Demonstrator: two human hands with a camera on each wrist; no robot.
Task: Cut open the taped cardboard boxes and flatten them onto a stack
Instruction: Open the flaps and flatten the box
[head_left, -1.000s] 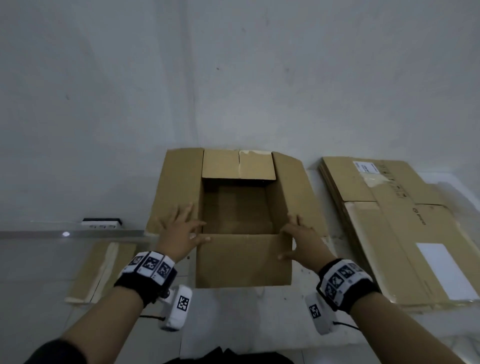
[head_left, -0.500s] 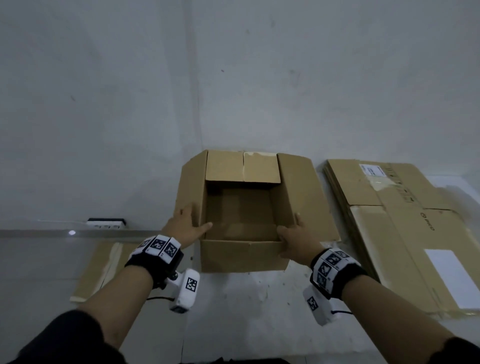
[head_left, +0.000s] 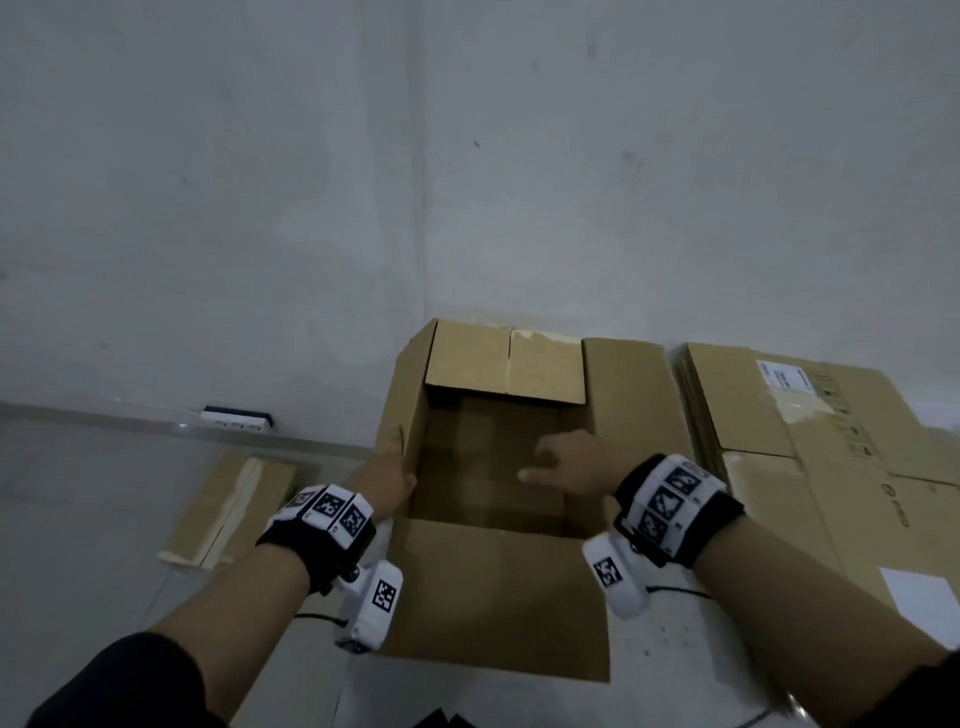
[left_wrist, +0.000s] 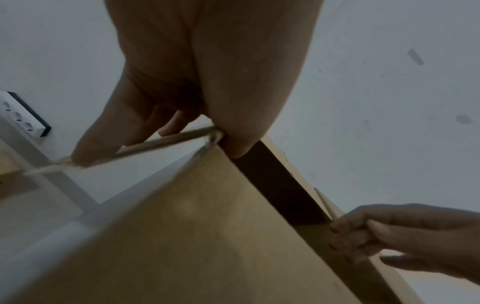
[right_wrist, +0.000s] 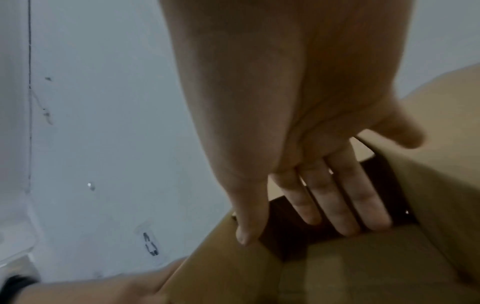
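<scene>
An open brown cardboard box stands on the floor in front of me, its flaps spread outward. My left hand grips the box's left side at the near corner; in the left wrist view the thumb lies on the inside and the fingers curl over the flap edge. My right hand reaches into the opening with its fingers straight, holding nothing. A stack of flattened boxes lies to the right.
The box stands close to a grey wall. A flat taped piece of cardboard lies on the floor at the left, below a white power strip on the wall ledge.
The box now stands nearer to me. My right hand left the near right corner and moved into the opening. My left hand shifted onto the left flap's corner.
</scene>
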